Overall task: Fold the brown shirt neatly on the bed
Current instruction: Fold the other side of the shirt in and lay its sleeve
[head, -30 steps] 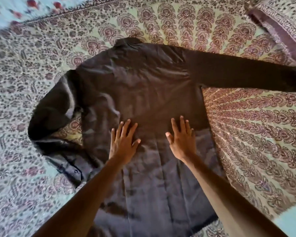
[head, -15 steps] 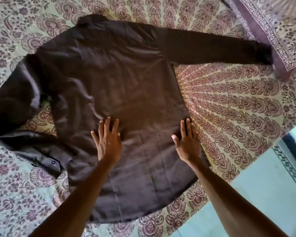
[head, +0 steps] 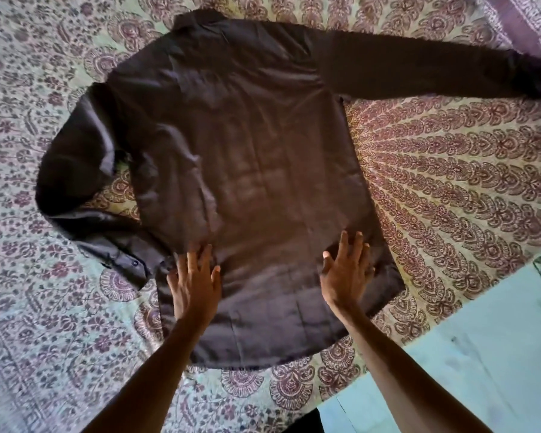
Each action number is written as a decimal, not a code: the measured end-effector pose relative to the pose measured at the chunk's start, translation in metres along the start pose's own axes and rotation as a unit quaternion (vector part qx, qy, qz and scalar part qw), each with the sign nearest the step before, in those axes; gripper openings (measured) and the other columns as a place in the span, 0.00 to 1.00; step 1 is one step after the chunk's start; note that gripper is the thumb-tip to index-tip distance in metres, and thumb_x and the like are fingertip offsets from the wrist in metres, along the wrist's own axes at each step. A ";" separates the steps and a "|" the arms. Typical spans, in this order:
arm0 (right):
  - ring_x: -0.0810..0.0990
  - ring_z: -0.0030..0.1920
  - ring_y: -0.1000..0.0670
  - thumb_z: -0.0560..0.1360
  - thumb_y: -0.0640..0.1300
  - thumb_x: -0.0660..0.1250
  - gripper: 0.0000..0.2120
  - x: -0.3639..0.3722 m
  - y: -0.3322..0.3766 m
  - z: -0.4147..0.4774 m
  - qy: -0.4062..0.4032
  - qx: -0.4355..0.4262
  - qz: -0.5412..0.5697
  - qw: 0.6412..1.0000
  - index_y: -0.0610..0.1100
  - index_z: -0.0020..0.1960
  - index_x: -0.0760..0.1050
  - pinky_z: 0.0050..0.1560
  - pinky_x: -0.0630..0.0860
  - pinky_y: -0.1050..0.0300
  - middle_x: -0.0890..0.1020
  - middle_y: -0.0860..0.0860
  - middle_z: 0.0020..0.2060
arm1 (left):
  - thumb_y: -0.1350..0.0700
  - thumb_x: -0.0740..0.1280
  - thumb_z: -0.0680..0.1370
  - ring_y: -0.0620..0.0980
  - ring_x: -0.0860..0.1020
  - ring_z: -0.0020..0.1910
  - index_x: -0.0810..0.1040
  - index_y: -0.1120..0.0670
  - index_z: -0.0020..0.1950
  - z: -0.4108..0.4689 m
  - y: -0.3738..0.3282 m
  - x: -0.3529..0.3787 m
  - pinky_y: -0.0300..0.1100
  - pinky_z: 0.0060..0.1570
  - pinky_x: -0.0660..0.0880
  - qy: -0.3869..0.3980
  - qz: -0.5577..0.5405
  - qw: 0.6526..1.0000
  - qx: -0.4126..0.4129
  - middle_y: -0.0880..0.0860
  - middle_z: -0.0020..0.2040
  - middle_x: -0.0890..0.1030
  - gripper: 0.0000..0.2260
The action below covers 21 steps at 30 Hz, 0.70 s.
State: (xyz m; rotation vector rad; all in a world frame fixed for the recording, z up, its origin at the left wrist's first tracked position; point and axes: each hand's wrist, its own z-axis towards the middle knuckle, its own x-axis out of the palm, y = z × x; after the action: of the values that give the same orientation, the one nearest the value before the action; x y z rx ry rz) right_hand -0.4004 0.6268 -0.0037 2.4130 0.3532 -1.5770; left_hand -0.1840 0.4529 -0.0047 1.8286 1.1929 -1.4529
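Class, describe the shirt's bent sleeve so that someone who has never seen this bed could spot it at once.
On the patterned bedcover a brown shirt lies spread flat. The sleeve on the person's left loops outward and doubles back, its buttoned cuff ending near the left hand. The other sleeve lies straight.

Both arms bare, entering from the near edge. The left forearm (head: 150,370) ran far and rightward, and the right forearm (head: 400,367) ran far and leftward. The left hand (head: 194,285) lay palm down, fingers straight, slightly spread, pointing far. The right hand (head: 345,276) lay likewise, thumb out to the left. The two hands were well apart, roughly level.
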 end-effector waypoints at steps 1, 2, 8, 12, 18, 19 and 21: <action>0.59 0.74 0.37 0.78 0.54 0.62 0.31 0.002 -0.001 -0.008 -0.001 0.024 -0.009 1.000 0.47 0.77 0.58 0.63 0.67 0.31 0.58 0.42 0.77 | 0.50 0.67 0.76 0.60 0.69 0.63 0.67 0.49 0.72 -0.011 0.011 0.000 0.60 0.58 0.69 0.012 -0.006 1.000 -0.010 0.55 0.67 0.70 0.25; 0.59 0.74 0.36 0.78 0.53 0.62 0.31 0.001 -0.002 -0.014 0.001 0.046 -0.013 0.999 0.46 0.77 0.57 0.62 0.68 0.31 0.58 0.41 0.76 | 0.51 0.67 0.76 0.60 0.69 0.64 0.67 0.49 0.72 -0.020 0.019 0.000 0.60 0.60 0.68 0.021 -0.011 1.000 -0.010 0.54 0.68 0.69 0.25; 0.64 0.68 0.32 0.73 0.47 0.69 0.35 -0.004 0.035 -0.062 0.047 0.088 -0.013 0.995 0.41 0.75 0.58 0.60 0.69 0.34 0.61 0.36 0.73 | 0.61 0.70 0.70 0.61 0.74 0.59 0.71 0.51 0.68 -0.073 0.057 -0.001 0.56 0.57 0.73 0.053 -0.008 0.997 0.047 0.57 0.64 0.73 0.26; 0.73 0.57 0.38 0.67 0.39 0.73 0.29 0.014 0.077 -0.103 0.057 -0.034 -0.029 0.997 0.41 0.65 0.66 0.47 0.78 0.44 0.71 0.41 0.61 | 0.64 0.70 0.66 0.57 0.78 0.54 0.75 0.51 0.58 -0.100 0.083 0.001 0.50 0.48 0.78 0.110 -0.018 0.982 0.155 0.55 0.59 0.76 0.21; 0.75 0.57 0.42 0.70 0.39 0.69 0.18 0.012 0.153 -0.128 0.084 -0.106 -0.021 0.991 0.46 0.59 0.73 0.49 0.76 0.47 0.75 0.46 0.57 | 0.61 0.72 0.61 0.53 0.82 0.50 0.83 0.50 0.51 -0.108 0.125 -0.010 0.43 0.45 0.80 0.283 0.070 0.841 0.455 0.49 0.50 0.84 0.19; 0.75 0.57 0.42 0.72 0.39 0.68 0.16 0.011 0.164 -0.127 0.083 -0.117 -0.011 0.990 0.46 0.59 0.74 0.50 0.76 0.48 0.76 0.46 0.56 | 0.62 0.69 0.67 0.53 0.82 0.50 0.83 0.52 0.53 -0.104 0.127 -0.014 0.44 0.48 0.80 0.330 0.064 0.827 0.451 0.51 0.51 0.84 0.16; 0.77 0.57 0.43 0.74 0.40 0.66 0.13 0.009 0.186 -0.117 0.080 -0.141 0.022 0.987 0.46 0.58 0.75 0.50 0.76 0.49 0.77 0.47 0.56 | 0.62 0.64 0.74 0.53 0.82 0.50 0.81 0.54 0.56 -0.085 0.130 -0.017 0.45 0.51 0.79 0.386 0.001 0.839 0.384 0.54 0.52 0.83 0.13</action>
State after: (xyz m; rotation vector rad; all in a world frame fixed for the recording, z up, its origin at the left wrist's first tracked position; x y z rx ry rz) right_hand -0.2353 0.4902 0.0456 2.3122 0.5114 -1.2250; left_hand -0.0296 0.4542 0.0200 3.1836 0.9557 -1.3055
